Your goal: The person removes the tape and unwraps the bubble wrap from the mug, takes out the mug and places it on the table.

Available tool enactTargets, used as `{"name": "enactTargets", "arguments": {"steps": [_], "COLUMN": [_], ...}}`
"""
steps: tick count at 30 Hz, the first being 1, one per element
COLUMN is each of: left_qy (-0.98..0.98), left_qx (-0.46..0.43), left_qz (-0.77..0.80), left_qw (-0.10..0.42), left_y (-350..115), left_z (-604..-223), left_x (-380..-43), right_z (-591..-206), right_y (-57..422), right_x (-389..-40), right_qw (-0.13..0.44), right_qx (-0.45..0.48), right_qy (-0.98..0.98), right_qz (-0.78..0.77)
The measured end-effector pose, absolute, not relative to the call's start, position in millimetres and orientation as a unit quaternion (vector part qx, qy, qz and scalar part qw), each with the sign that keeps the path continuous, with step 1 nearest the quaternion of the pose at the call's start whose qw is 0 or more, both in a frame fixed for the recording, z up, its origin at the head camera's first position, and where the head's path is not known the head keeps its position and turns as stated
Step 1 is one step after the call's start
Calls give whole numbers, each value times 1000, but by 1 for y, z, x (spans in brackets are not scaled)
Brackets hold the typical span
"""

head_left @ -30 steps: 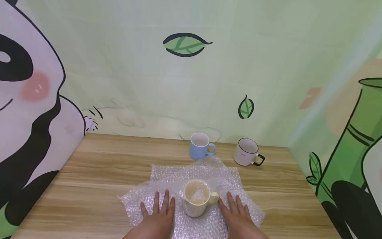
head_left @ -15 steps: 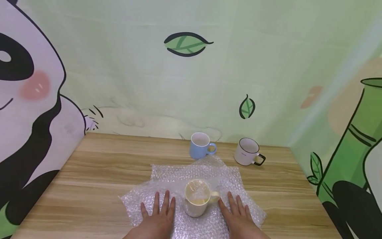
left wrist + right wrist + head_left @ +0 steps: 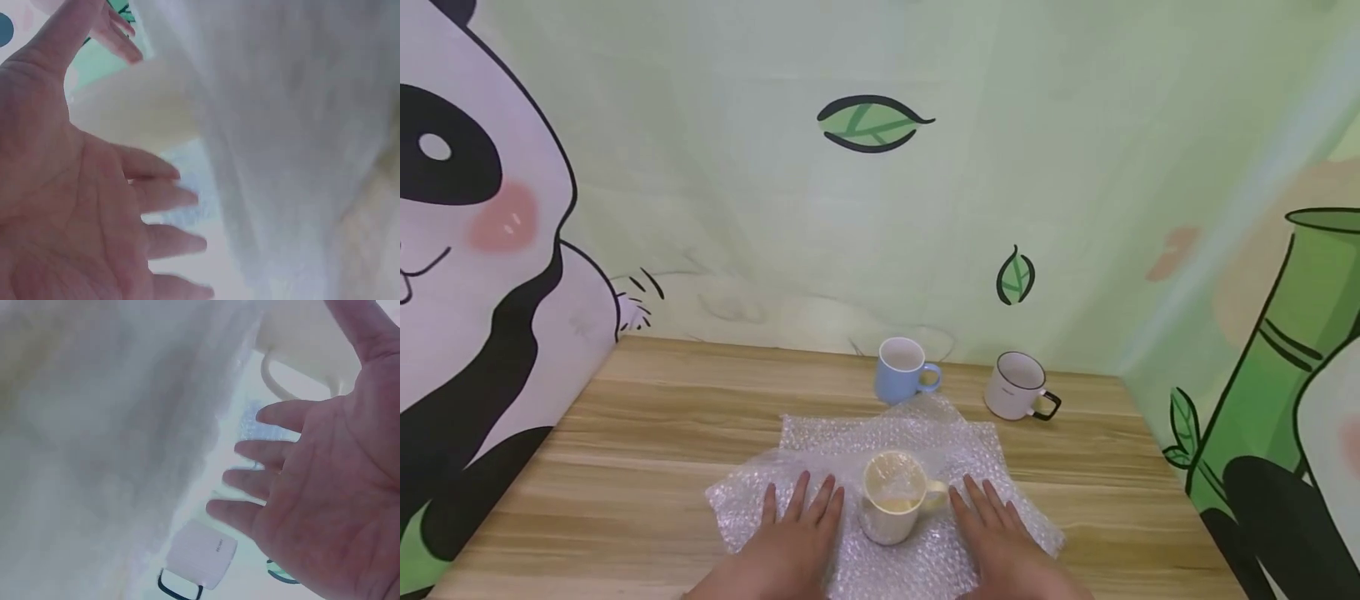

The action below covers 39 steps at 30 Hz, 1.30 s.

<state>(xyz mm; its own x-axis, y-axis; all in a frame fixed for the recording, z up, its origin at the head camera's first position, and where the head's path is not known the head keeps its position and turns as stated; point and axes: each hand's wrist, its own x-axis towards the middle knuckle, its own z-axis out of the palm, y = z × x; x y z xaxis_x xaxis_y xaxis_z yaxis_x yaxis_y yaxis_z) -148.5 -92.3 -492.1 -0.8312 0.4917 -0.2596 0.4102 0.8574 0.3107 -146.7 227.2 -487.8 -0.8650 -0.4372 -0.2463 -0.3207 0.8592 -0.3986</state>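
A cream mug (image 3: pixel 891 508) stands upright on bubble wrap (image 3: pixel 910 571), its handle to the right and some clear wrap inside it. My left hand (image 3: pixel 793 537) is left of the mug with fingers straight and spread, over the wrap. On the other side, my right hand (image 3: pixel 1000 537) lies the same way, its fingertips near the handle. Both palms show bare in the wrist views. The left wrist view catches the side of the cream mug (image 3: pixel 134 112), and the right wrist view its handle (image 3: pixel 275 378). Pale, blurred wrap fills much of both wrist views.
Behind the wrap stand a blue mug (image 3: pixel 898 375) and, farther right, a white mug (image 3: pixel 1015 387) with a black rim and handle. All rest on a wooden table (image 3: pixel 647 450). A printed backdrop (image 3: pixel 737 192) rises at the table's back edge.
Both hands have shifted slightly, with the forearms showing larger at the bottom edge. The head view has moved a little. The mugs and the wrap stay in place.
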Motion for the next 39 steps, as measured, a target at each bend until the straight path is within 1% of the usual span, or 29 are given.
{"name": "enactTargets", "arguments": {"steps": [2,6,10,19,24,31,39], "left_qy": [946,942,944,953,955,954,956], "left_qx": [259,292,297,277,277,280,278], "left_qz": [122,105,86,61,58,74,59], "left_qw": [156,131,117,107,92,80,72], "left_y": [-95,-98,-96,-91,-90,-89,-86], "left_z": [-489,-487,-489,-499,-499,-498,-496], "left_x": [-151,-156,-159,-160,-160,-160,-161], "right_z": [-485,-483,-485,-492,-493,-494,-490], "right_y": [227,224,222,218,215,215,212], "right_x": [-149,-158,-167,-172,-174,-177,-182], "right_qw": [153,145,141,137,142,118,142], "right_qx": [-225,-253,-268,-269,-264,-267,-251], "right_qy": [947,943,940,941,945,950,954], "right_qz": [-170,-158,-160,-152,-134,-108,-88]}}
